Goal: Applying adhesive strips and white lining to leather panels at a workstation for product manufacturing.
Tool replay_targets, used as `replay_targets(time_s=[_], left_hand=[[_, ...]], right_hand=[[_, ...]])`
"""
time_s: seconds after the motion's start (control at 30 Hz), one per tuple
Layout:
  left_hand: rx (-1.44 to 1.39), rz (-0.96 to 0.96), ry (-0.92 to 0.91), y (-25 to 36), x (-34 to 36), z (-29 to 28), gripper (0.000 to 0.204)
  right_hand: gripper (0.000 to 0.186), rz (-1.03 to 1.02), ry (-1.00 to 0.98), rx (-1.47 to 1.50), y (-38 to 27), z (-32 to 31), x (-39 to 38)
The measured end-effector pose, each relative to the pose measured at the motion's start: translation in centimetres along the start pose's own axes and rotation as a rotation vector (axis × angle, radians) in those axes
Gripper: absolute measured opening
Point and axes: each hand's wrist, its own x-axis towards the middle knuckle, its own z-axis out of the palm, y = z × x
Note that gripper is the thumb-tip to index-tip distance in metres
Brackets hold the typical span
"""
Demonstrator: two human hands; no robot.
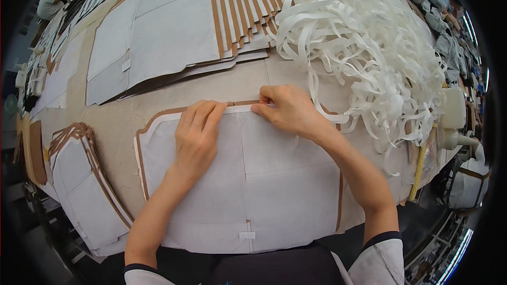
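In front of me lies a large white fabric panel (211,195) with a brown border and a seam down its middle. A narrow white strip (242,108) runs along its far edge, inside the brown border. My left hand (198,132) rests on the panel, its fingers stretched toward that edge and the index fingertip by the strip; its thumb is hidden. To the right of the seam, my right hand (288,108) is closed, thumb and index finger pinching at the strip on the edge. A small white tag (247,235) sits on the panel's near end.
Stacked white panels with brown edges (174,31) fan out at the far left. A tangled heap of white strips (348,47) spreads at the right, reaching my right wrist. Smaller panels (79,174) lie left. The table (121,119) curves off toward a yellow rod (421,171) at right.
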Motion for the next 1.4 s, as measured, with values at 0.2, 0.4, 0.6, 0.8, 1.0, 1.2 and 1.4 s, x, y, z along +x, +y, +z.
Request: replay_targets(time_s=[0.2, 0.4, 0.6, 0.8, 1.0, 1.2, 1.4], left_hand=[[0.088, 0.098, -0.016, 0.2, -1.0, 0.0, 0.044], [0.145, 0.168, -0.084, 0.8, -0.5, -0.4, 0.048], [0.072, 0.101, -0.111, 1.4, -0.6, -0.3, 0.053], [0.083, 0.067, -0.096, 1.7, -0.4, -0.2, 0.054], [0.114, 0.078, -0.160, 1.7, 0.1, -0.1, 0.056], [0.178, 0.076, -0.237, 2.4, 0.7, -0.3, 0.057], [0.214, 0.053, -0.289, 4.1, 1.7, -0.1, 0.059]], right_hand=[[0.026, 0.038, -0.077, 0.011, -0.4, -0.9, 0.3], [0.028, -0.116, 0.010, -0.005, 1.1, -0.9, -0.2], [0.021, 0.238, -0.191, 0.358, 3.5, -5.9, -3.9], [0.021, 0.303, -0.124, 0.383, 3.9, -6.8, -4.8], [0.020, 0.210, 0.004, 0.072, 4.0, -6.0, -5.2], [0.020, 0.174, 0.069, -0.002, 3.9, -5.5, -4.9], [0.020, 0.203, 0.067, 0.038, 3.3, -5.8, -4.9]])
